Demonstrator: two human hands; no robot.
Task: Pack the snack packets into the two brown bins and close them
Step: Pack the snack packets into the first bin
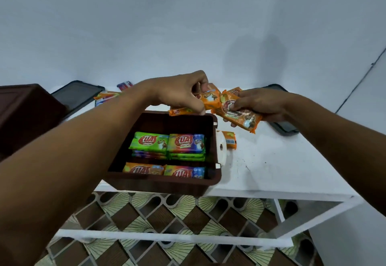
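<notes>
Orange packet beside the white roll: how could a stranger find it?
Find the open brown bin on the white table. A white roll sits at its right wall. Only this orange packet lies next to that roll, held by no one.

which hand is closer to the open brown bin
Left. The left hand is at the far rim of the open brown bin, pinching an orange packet; the right hand holds packets beyond its far right corner.
</notes>
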